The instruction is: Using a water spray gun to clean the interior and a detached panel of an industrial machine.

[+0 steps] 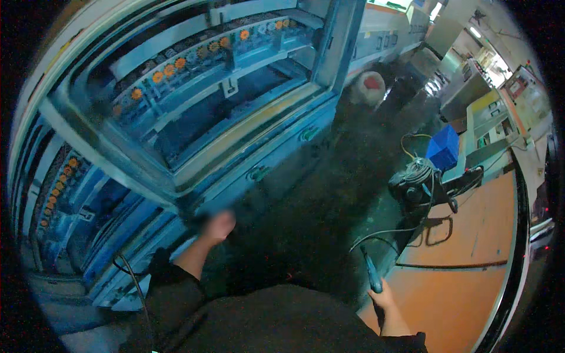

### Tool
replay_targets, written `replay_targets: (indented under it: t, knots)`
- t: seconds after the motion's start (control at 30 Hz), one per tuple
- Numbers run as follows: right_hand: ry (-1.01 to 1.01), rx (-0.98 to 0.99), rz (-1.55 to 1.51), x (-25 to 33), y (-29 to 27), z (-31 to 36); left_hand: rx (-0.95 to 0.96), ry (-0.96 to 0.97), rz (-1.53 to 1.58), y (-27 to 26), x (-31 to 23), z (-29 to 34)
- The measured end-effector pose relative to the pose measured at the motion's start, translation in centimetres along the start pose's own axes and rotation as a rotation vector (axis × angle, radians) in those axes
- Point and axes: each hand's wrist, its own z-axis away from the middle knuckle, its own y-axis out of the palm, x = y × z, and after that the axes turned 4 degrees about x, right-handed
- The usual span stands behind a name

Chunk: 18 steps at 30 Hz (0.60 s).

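My right hand (pixel 384 299) is closed around a slim blue-green hand tool (pixel 371 270) with a cable at its far end; its exact kind does not show. This hand is over the near left edge of an orange-brown worktop (pixel 459 300). My left hand (pixel 221 226) is smeared by motion, beside the lower corner of a large blue-lit machine (pixel 244 194). A dark blur lies against its fingers, and I cannot make out whether it holds anything. Rows of orange gears (pixel 169 70) show through the machine's framed openings.
Coiled grey cable (pixel 419 172) lies on dark equipment at the worktop's far end, near a blue bin (pixel 444 147). A black cable (pixel 141 294) hangs by my left sleeve. Across the dark floor stands a round pale container (pixel 359 89) with something red inside.
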Motion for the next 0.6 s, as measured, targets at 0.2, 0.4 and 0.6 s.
replay_targets:
  t: [0.2,0.4,0.6]
  knots:
    - [-0.029,0.063,-0.027,13.4,-9.3,-9.9,-0.187,0.261,-0.312,-1.7,-10.3,-14.2]
    - [0.017,0.012,-0.178,16.1,-11.5,-14.9,-0.253,0.107,-0.501,-5.9,-10.4,-33.5]
    - [0.287,-0.077,-0.304,16.5,-14.4,-12.1,-0.219,-0.075,-0.644,-6.9,-3.2,-47.8]
